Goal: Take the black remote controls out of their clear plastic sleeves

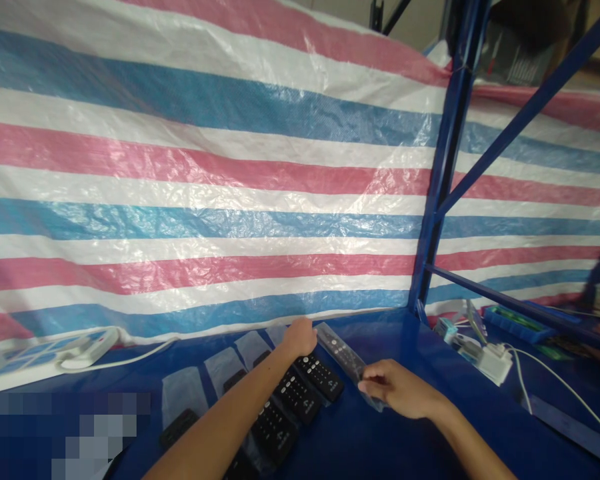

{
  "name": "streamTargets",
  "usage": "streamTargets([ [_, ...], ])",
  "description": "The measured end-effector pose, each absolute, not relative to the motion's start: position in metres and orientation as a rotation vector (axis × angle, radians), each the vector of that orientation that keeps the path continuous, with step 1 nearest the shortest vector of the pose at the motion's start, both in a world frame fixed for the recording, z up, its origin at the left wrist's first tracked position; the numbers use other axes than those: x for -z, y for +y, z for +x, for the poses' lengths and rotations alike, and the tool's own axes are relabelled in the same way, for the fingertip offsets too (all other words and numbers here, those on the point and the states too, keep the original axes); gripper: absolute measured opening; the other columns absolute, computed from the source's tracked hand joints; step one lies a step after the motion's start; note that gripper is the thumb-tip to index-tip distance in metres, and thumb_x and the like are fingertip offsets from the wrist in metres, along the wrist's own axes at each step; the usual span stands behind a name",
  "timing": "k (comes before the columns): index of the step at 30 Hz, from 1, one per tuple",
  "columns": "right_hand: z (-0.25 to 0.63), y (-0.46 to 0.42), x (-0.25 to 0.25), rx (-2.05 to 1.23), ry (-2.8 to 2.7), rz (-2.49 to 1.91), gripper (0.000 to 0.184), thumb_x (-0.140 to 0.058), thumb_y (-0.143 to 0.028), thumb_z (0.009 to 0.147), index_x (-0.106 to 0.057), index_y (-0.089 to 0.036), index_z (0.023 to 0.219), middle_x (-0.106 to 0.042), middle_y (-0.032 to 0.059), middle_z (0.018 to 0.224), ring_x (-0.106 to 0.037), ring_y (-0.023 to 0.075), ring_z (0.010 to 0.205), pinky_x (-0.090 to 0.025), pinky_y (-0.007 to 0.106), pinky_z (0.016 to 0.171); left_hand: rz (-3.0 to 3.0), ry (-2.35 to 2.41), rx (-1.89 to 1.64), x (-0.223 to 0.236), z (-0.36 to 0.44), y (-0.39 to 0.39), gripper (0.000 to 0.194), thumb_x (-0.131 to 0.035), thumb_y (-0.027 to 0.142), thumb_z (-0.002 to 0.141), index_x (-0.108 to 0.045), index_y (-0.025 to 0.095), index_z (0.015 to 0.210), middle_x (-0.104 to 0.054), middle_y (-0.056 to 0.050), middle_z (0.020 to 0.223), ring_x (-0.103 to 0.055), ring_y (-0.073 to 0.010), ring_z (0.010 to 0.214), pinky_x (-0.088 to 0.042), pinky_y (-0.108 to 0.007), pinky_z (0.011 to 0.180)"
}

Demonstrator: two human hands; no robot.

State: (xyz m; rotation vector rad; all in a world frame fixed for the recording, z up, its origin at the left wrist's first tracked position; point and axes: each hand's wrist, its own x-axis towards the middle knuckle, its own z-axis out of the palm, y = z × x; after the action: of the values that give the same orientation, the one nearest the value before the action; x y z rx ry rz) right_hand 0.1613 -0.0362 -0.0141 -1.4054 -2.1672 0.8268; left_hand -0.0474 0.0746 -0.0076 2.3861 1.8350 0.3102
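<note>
A dark remote control (pixel 341 352) in a clear plastic sleeve lies slantwise on the blue tabletop. My right hand (pixel 397 388) pinches its near end, thumb and fingers closed at the sleeve's edge. My left hand (pixel 300 337) is curled shut at the far end of another black remote control (pixel 323 377); what its fingers hold is hidden. Further black remotes (pixel 296 395) lie in a row under and beside my left forearm, which covers parts of them. Translucent sleeves (pixel 184 392) stick out beyond their far ends.
A striped plastic sheet (pixel 205 220) hangs behind the blue table (pixel 380 333). At right stands a blue metal post (pixel 437 173) with braces. A white power strip (pixel 93 348) with a cable lies at left, and a white adapter (pixel 495 363) with cables at right.
</note>
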Motion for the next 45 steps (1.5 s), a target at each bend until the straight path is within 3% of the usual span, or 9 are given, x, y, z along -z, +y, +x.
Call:
streamTargets([
  [4, 0.165, -0.032, 0.011, -0.58, -2.004, -1.46, 0.048, -0.043, -0.053, 0.086, -0.038, -0.019, 0.053, -0.034, -0.0055, 0.053, -0.033, 0.0092, 0.053, -0.026, 0.022, 0.049, 2.29, 1.87, -0.292, 0.013, -0.041, 0.09, 0.029, -0.047, 0.029, 0.09, -0.07, 0.013, 0.093, -0.069, -0.014, 0.105, -0.063, -0.0241, 0.102, -0.046, -0.029, 0.086],
  [11, 0.169, -0.029, 0.013, -0.491, -1.937, -1.493, 0.049, -0.041, -0.055, 0.087, -0.043, -0.019, 0.053, -0.042, -0.0042, 0.052, -0.037, 0.01, 0.053, -0.03, 0.021, 0.048, 2.247, 1.872, -0.332, 0.015, -0.032, 0.101, 0.02, -0.051, 0.016, 0.085, -0.071, 0.015, 0.086, -0.072, -0.012, 0.096, -0.065, -0.0206, 0.097, -0.047, -0.024, 0.083],
  [18, 0.172, -0.029, 0.011, -0.461, -1.92, -1.529, 0.045, -0.042, -0.052, 0.087, -0.043, -0.019, 0.055, -0.043, -0.0046, 0.053, -0.04, 0.0107, 0.053, -0.03, 0.023, 0.051, 2.327, 1.887, -0.396, 0.009, -0.029, 0.087, 0.031, -0.048, 0.009, 0.083, -0.061, 0.011, 0.111, -0.063, -0.016, 0.116, -0.057, -0.0236, 0.113, -0.043, -0.03, 0.092],
  [23, 0.171, -0.029, 0.013, -0.468, -1.926, -1.528, 0.045, -0.044, -0.052, 0.086, -0.045, -0.019, 0.056, -0.043, -0.0045, 0.053, -0.04, 0.0106, 0.052, -0.029, 0.023, 0.051, 2.271, 1.923, -0.323, 0.01, -0.024, 0.089, 0.024, -0.048, 0.023, 0.089, -0.067, 0.01, 0.091, -0.069, -0.017, 0.099, -0.065, -0.0245, 0.098, -0.047, -0.029, 0.08],
  [27, 0.171, -0.027, 0.015, -0.464, -1.925, -1.531, 0.047, -0.04, -0.053, 0.088, -0.046, -0.019, 0.056, -0.046, -0.0034, 0.054, -0.042, 0.0109, 0.053, -0.03, 0.022, 0.05, 2.324, 1.9, -0.348, 0.007, -0.023, 0.084, 0.018, -0.048, 0.013, 0.085, -0.066, 0.013, 0.087, -0.07, -0.012, 0.097, -0.065, -0.0212, 0.096, -0.047, -0.026, 0.079],
  [33, 0.175, -0.025, 0.013, -0.267, -1.806, -1.574, 0.049, -0.037, -0.054, 0.089, -0.044, -0.02, 0.055, -0.048, -0.0026, 0.053, -0.044, 0.0121, 0.053, -0.034, 0.024, 0.053, 2.52, 1.839, -0.496, -0.025, -0.022, 0.066, 0.03, -0.045, 0.007, 0.084, -0.055, 0.017, 0.111, -0.065, -0.009, 0.11, -0.059, -0.0209, 0.105, -0.043, -0.029, 0.086],
  [39, 0.174, -0.033, 0.001, -0.279, -1.764, -1.599, 0.047, -0.039, -0.061, 0.086, -0.055, -0.021, 0.067, -0.053, -0.0013, 0.058, -0.05, 0.0146, 0.058, -0.035, 0.024, 0.056, 2.639, 1.799, -0.617, -0.075, -0.017, 0.041, 0.024, -0.036, 0.014, 0.091, -0.053, 0.021, 0.107, -0.064, -0.007, 0.11, -0.057, -0.0209, 0.107, -0.042, -0.029, 0.085],
  [45, 0.171, -0.043, -0.002, -0.449, -1.985, -1.724, 0.04, -0.062, -0.059, 0.071, -0.064, -0.02, 0.079, -0.062, 0.0004, 0.07, -0.054, 0.0154, 0.064, -0.032, 0.023, 0.055, 2.637, 1.912, -0.747, -0.119, -0.012, 0.026, 0.023, -0.034, 0.019, 0.093, -0.056, 0.02, 0.099, -0.067, -0.007, 0.098, -0.062, -0.0227, 0.096, -0.044, -0.03, 0.074],
])
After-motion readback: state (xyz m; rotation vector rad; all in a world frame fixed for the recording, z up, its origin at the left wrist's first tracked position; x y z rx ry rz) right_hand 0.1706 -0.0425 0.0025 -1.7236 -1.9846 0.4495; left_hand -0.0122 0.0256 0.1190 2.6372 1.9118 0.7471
